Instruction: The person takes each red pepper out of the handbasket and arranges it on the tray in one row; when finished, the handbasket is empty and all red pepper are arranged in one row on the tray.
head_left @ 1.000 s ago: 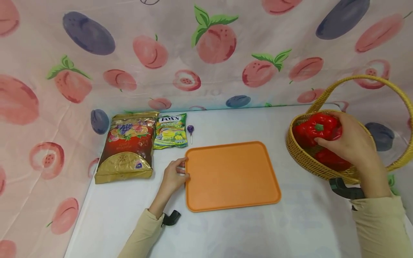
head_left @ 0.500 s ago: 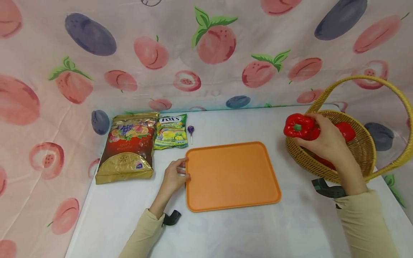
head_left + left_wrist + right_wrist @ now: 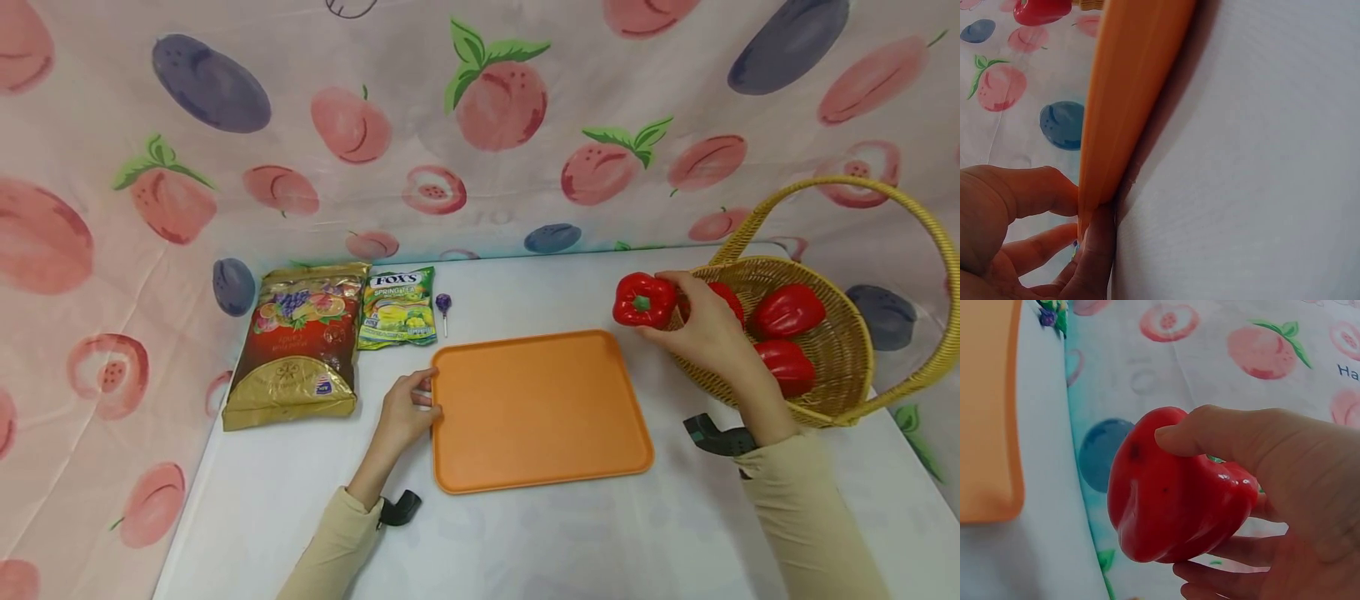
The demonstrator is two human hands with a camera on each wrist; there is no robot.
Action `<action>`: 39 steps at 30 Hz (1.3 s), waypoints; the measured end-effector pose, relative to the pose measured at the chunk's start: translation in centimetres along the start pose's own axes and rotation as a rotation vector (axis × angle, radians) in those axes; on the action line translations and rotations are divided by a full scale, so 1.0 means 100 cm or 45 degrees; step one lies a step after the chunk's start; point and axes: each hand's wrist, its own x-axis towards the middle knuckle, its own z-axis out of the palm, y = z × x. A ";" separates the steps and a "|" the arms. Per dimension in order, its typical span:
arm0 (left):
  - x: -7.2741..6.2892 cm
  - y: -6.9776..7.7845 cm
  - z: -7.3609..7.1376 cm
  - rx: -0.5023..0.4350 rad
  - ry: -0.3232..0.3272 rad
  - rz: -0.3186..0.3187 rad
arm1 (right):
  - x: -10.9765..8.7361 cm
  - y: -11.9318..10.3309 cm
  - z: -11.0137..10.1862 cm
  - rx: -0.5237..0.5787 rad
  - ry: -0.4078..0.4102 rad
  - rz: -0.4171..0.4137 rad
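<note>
A red bell pepper (image 3: 641, 302) with a green stem is in my right hand (image 3: 708, 333), held above the table between the orange tray and the wicker basket. In the right wrist view, thumb and fingers grip the glossy pepper (image 3: 1172, 494) from opposite sides. At the left edge of the orange tray (image 3: 540, 408), my left hand (image 3: 403, 417) pinches the rim. The left wrist view has the thumb on one side of the tray's edge (image 3: 1129, 94) and a finger beneath it. The tray bears nothing.
More red peppers (image 3: 787, 311) lie in the yellow wicker basket (image 3: 843, 362), whose tall handle (image 3: 926, 225) arches over the right side. At the back left are a large red-and-gold candy bag (image 3: 296, 346), a green Fox's bag (image 3: 397, 307) and a purple lollipop (image 3: 444, 303).
My right hand has lifted the red bell pepper out of the basket and carried it left toward the tray. The left hand has stayed at the tray's edge.
</note>
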 end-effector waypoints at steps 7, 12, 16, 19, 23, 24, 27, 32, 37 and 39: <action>0.000 0.001 -0.001 -0.015 0.001 -0.007 | 0.006 -0.008 0.021 0.044 -0.051 0.016; 0.000 0.001 -0.001 -0.016 0.010 0.027 | 0.013 -0.008 0.036 0.087 -0.089 -0.036; 0.001 0.000 -0.001 -0.013 0.013 0.039 | 0.018 -0.010 0.051 0.125 -0.125 -0.057; 0.001 0.000 -0.003 -0.011 0.005 0.019 | 0.021 -0.013 0.063 0.133 -0.152 -0.061; 0.001 -0.001 -0.003 -0.016 0.004 0.020 | 0.022 -0.015 0.081 0.129 -0.185 -0.078; 0.002 -0.002 -0.003 -0.017 0.006 0.023 | 0.022 -0.016 0.085 0.126 -0.190 -0.086; 0.002 -0.003 -0.002 -0.017 0.007 0.024 | 0.022 -0.019 0.094 0.129 -0.199 -0.100; 0.002 -0.003 -0.001 -0.017 0.000 0.016 | 0.022 -0.026 0.105 0.146 -0.192 -0.123; 0.001 -0.002 0.000 -0.008 -0.010 -0.001 | 0.021 -0.032 0.114 0.185 -0.174 -0.130; 0.001 -0.002 0.000 -0.005 -0.010 -0.004 | 0.021 -0.034 0.118 0.198 -0.170 -0.131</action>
